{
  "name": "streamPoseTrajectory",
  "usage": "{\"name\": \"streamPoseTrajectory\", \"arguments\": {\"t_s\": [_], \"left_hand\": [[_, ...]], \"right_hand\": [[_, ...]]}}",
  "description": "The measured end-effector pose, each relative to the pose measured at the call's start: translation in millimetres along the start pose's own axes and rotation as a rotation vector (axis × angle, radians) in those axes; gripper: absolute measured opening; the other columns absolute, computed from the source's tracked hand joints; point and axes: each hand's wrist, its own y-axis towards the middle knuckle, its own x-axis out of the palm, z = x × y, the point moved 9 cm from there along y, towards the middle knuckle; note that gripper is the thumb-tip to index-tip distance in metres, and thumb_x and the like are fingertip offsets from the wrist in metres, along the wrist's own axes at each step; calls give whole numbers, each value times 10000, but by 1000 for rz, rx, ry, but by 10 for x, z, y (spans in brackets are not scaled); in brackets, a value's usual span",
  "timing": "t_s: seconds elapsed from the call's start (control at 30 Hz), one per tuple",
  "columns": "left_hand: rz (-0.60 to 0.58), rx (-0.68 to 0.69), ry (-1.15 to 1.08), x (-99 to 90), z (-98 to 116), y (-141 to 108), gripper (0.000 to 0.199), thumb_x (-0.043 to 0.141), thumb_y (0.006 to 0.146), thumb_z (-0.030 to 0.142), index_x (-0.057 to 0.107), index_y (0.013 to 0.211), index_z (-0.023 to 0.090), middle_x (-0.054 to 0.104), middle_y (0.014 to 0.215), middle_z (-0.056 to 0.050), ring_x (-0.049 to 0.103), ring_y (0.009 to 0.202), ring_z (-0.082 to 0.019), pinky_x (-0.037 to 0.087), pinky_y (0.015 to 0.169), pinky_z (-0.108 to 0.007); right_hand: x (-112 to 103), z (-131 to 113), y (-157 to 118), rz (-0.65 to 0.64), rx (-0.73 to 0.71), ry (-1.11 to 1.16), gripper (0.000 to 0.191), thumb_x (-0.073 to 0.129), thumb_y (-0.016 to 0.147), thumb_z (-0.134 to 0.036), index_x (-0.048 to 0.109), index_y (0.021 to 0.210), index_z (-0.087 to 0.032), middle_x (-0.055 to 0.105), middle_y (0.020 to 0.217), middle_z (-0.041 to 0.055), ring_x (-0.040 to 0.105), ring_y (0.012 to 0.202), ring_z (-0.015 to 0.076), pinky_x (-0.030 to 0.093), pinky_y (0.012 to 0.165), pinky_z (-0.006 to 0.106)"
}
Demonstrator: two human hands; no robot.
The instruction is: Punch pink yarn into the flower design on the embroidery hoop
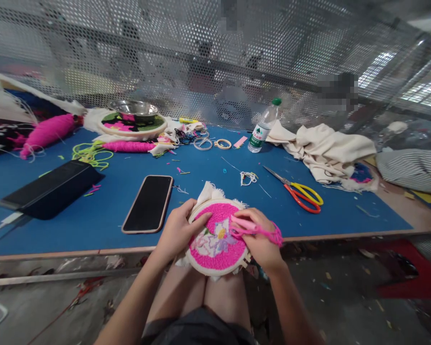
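Note:
An embroidery hoop (204, 258) rests over my lap against the table's front edge. Its stretched fabric is filled with bright pink loops around a pale flower with a yellow centre. My left hand (182, 225) grips the hoop's left rim, thumb lying on the front. In my right hand (264, 242) is a pink punch needle (244, 222), held at the right side of the hoop. Pink yarn (273, 235) trails over that hand's fingers. The needle's tip is too small and covered to make out.
Left of the hoop lie a phone (148, 205) and a black device (53, 189) with a white cable. Scissors (298, 190), a water bottle (264, 127) and cream cloth (323, 146) are to the right. Behind sit another hoop (161, 130), a metal bowl (133, 108) and pink yarn (52, 132).

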Motion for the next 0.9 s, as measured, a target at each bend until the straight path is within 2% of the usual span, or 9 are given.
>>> {"name": "streamPoseTrajectory", "arguments": {"t_s": [0.1,0.23,0.43,0.6,0.9], "left_hand": [[4,-13,-8,-1,-12,-1,322,565,851,450,436,710,191,411,635,53,390,603,-106,292,557,-241],[-1,-25,-1,2,-17,-2,308,567,849,454,458,730,191,426,640,51,405,610,-109,296,558,-243],[-6,-16,12,5,-31,-3,297,562,854,453,476,745,191,435,642,48,412,608,-110,303,560,-247],[-3,-10,14,6,-30,-6,285,563,851,445,482,751,191,434,640,44,416,605,-112,308,557,-246],[5,0,-6,-4,-1,1,230,569,831,393,504,749,188,452,635,38,411,602,-113,299,551,-244]], "right_hand": [[-43,9,-60,112,-60,46,119,570,879,-224,659,958,-212,689,977,69,640,959,222,515,869,377],[-25,-28,-98,68,-182,21,208,498,896,-166,659,1018,-216,692,1007,78,653,980,224,536,880,383],[-79,6,-66,-1,-138,51,269,470,900,-144,644,1094,-212,687,1052,90,654,1012,226,564,859,375],[-81,-37,-73,-22,-154,56,290,446,921,-154,654,1106,-237,694,999,75,657,991,221,553,890,376],[-46,18,-69,-64,-100,57,288,443,936,-201,647,1135,-239,690,976,78,651,980,227,544,898,397]]}}
